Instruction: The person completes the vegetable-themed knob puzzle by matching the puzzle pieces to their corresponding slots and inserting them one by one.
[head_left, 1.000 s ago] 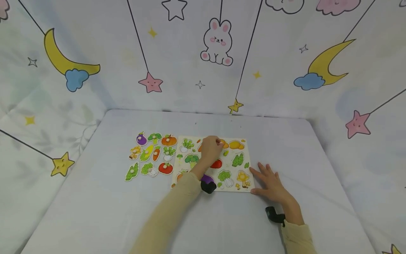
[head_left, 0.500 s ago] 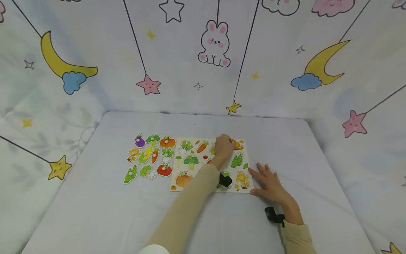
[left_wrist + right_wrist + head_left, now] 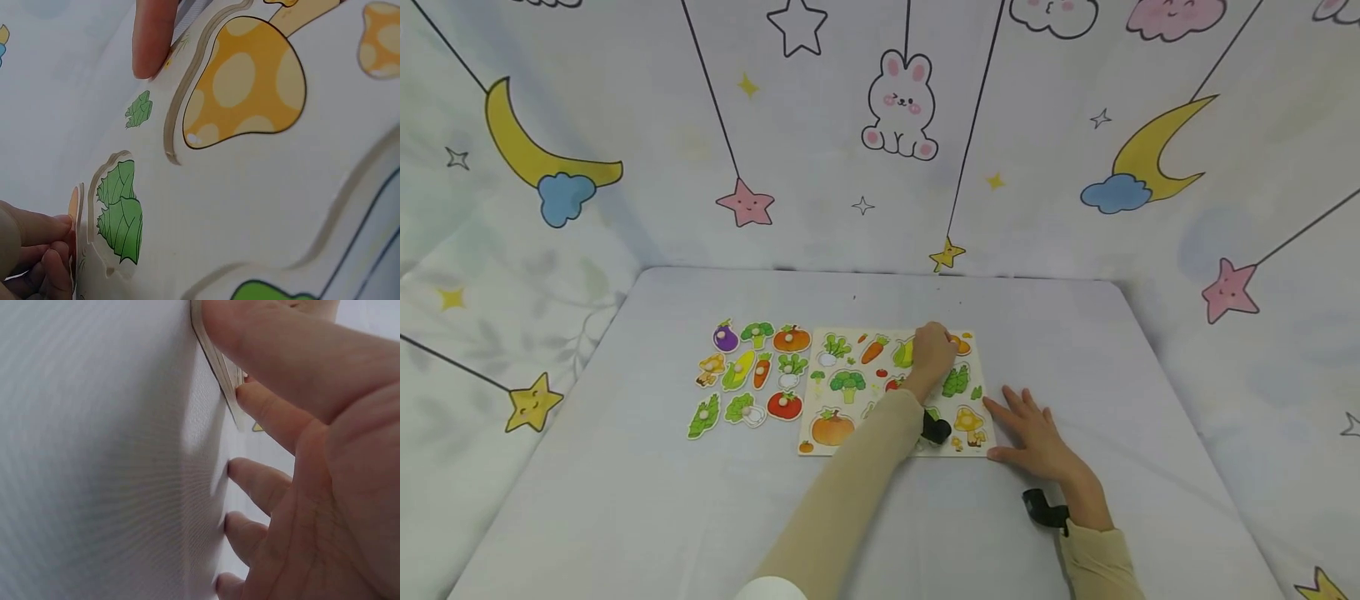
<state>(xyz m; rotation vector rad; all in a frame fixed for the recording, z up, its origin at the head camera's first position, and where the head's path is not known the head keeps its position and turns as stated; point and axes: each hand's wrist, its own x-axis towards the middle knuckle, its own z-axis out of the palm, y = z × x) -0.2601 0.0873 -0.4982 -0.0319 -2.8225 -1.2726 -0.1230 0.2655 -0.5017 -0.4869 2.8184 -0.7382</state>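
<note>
Toward one o'clock on the puzzle board (image 3: pixel 868 387), the left hand (image 3: pixel 932 352) has its fingertips clamped on what looks like a thin orange piece (image 3: pixel 73 203), seen nearly edge-on. The right hand (image 3: pixel 1039 440), fingers spread apart, touches the board's edge toward four o'clock with thumb and forefinger, its other fingertips on the white tabletop (image 3: pixel 655 517). Knobbed vegetable pieces (image 3: pixel 739 370) lie at nine o'clock, just beside the board
</note>
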